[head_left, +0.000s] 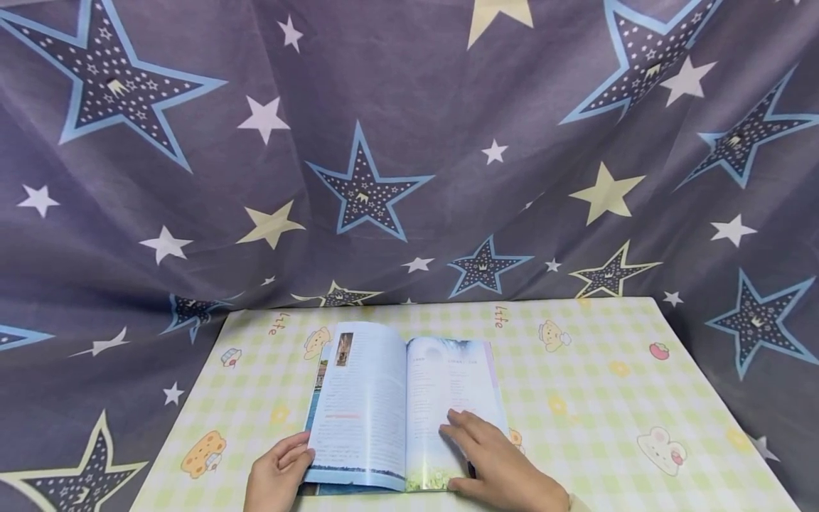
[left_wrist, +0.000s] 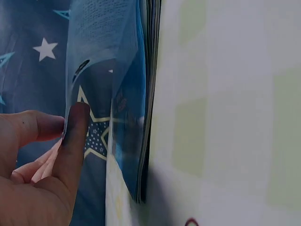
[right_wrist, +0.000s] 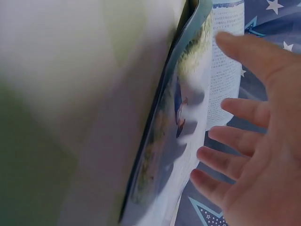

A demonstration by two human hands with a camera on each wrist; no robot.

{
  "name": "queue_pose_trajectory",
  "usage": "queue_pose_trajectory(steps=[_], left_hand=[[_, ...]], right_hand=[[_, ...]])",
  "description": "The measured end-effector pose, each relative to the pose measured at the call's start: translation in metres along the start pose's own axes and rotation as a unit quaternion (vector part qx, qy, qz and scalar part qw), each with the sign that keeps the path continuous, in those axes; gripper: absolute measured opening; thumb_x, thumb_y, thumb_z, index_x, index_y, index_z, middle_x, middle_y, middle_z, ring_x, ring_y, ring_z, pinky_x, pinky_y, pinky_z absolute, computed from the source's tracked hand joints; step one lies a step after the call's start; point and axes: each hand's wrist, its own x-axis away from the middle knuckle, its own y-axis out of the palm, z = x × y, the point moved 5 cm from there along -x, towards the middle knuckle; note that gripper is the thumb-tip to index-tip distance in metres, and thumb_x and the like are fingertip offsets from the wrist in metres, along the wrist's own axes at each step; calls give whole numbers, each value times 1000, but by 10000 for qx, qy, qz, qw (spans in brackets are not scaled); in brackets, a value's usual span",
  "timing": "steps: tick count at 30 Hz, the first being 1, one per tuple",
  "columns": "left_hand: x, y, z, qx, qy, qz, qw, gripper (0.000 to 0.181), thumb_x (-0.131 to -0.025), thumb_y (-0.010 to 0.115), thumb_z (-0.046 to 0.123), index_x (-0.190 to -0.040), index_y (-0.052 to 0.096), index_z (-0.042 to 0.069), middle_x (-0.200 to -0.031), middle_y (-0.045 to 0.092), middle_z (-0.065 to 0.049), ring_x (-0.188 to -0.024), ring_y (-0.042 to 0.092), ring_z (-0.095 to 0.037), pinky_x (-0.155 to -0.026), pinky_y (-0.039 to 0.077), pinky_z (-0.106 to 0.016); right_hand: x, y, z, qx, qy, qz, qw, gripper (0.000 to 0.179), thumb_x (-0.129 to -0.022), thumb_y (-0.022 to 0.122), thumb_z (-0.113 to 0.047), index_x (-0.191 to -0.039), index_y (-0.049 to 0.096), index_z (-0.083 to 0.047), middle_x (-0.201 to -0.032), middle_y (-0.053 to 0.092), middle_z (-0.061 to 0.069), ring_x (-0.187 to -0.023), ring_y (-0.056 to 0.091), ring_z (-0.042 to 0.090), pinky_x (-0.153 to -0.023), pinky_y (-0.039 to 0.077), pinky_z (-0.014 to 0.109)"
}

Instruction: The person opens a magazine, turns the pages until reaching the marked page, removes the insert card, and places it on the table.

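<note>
An open book (head_left: 361,405) with glossy printed pages lies on the table, its left page curving up from the spine. My left hand (head_left: 279,471) pinches the outer edge of that left page (left_wrist: 101,37) between thumb and finger, near the lower left corner. Over the lower part of the right page (head_left: 441,398), which shows a sky and grass picture, is my right hand (head_left: 495,459). Its fingers are spread and hold nothing; in the right wrist view the hand (right_wrist: 254,127) appears apart from the paper, casting shadows on it.
A pale green checked tablecloth (head_left: 595,427) with cartoon animals covers the table. Behind the table and along its sides hangs a dark curtain (head_left: 435,92) printed with stars.
</note>
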Motion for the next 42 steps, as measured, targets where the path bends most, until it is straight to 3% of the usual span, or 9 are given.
queue_pose_trajectory(steps=[4, 7, 12, 16, 21, 29, 42], left_hand=[[-3, -5, -2, 4, 5, 105, 9999, 41, -88, 71, 5, -126, 63, -9, -97, 74, -15, -82, 72, -15, -63, 55, -17], [-4, -7, -2, 59, 25, 194, 9998, 45, -88, 70, 5, -129, 60, -10, -109, 70, -24, -92, 72, -23, -66, 57, -18], [-6, -7, -1, -28, 38, 338, 9994, 51, -90, 69, 10, -134, 55, -10, -130, 57, -34, -119, 59, -41, -86, 55, -25], [-5, -4, 0, -121, -38, 390, 9992, 52, -91, 70, 12, -136, 54, -9, -134, 53, -35, -125, 53, -44, -95, 49, -33], [-4, 3, 3, -196, 26, 319, 9993, 48, -92, 70, 13, -134, 56, -6, -131, 57, -32, -121, 57, -42, -93, 53, -33], [0, 13, 12, -196, 427, 38, 9989, 36, -92, 70, 12, -124, 65, -5, -120, 67, -24, -110, 66, -33, -84, 57, -25], [4, 36, 24, -225, 625, -455, 9968, 27, -93, 73, 19, -113, 73, 1, -105, 74, -9, -98, 70, -22, -77, 56, -19]], right_hand=[[0, 6, 0, 8, 32, -443, 9990, 85, -86, 71, -58, -152, 42, -13, -158, 35, 13, -143, 33, 35, -109, 37, 56], [0, 9, 0, 1, 57, -637, 9980, 89, -86, 70, -60, -154, 37, -14, -159, 32, 13, -144, 31, 37, -109, 36, 58], [0, 10, -1, 36, 17, -666, 9978, 90, -86, 71, -58, -154, 35, -13, -159, 31, 15, -143, 30, 38, -108, 37, 58], [1, 10, -1, 144, -6, -593, 9981, 87, -86, 73, -55, -153, 38, -12, -157, 34, 15, -142, 33, 37, -107, 38, 56], [2, 10, -1, 258, -58, -449, 9986, 79, -87, 74, -51, -149, 44, -12, -152, 42, 12, -138, 40, 32, -107, 40, 53], [4, 6, -3, 445, -470, -298, 9975, 60, -92, 71, -47, -137, 57, -11, -142, 53, 10, -127, 51, 28, -101, 46, 52], [19, -3, 8, 708, -760, 101, 9945, 32, -89, 75, -28, -118, 68, -18, -125, 64, -3, -116, 58, 15, -96, 49, 50]])
